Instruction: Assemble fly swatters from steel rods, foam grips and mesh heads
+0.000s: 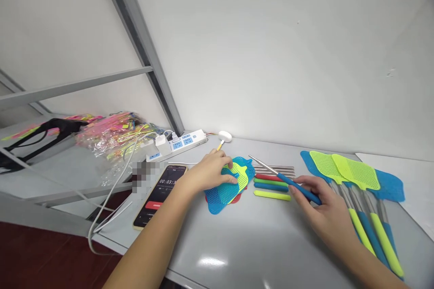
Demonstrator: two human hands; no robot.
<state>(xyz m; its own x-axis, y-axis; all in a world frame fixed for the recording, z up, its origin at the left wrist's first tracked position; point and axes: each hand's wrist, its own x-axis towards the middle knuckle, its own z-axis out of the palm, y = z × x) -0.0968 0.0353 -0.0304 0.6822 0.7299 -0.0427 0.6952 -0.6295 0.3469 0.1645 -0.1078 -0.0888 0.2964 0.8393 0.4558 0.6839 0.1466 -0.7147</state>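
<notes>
My left hand [217, 172] is over a small pile of perforated fly swatter heads, thumb and fingers closed on a blue swatter head [219, 198]. Under it show a yellow-green head [242, 175], another blue head [249, 169] and the edge of a red one [235, 199]. Between the thumb and fingers of my right hand [313, 196] is a blue swatter handle [300, 187] with a metal rod [262, 164] sticking out toward the upper left. Beneath that rod lie several loose metal rods [285, 171] and a row of coloured handles, including a yellow-green handle [271, 195].
At right lie several assembled fly swatters [361, 174], partly on a white sheet [407, 176]. A phone [162, 194] showing a timer lies left, near a power strip [186, 143] and white cable [111, 210]. Bagged coloured items [115, 131] sit beyond the metal frame [142, 45].
</notes>
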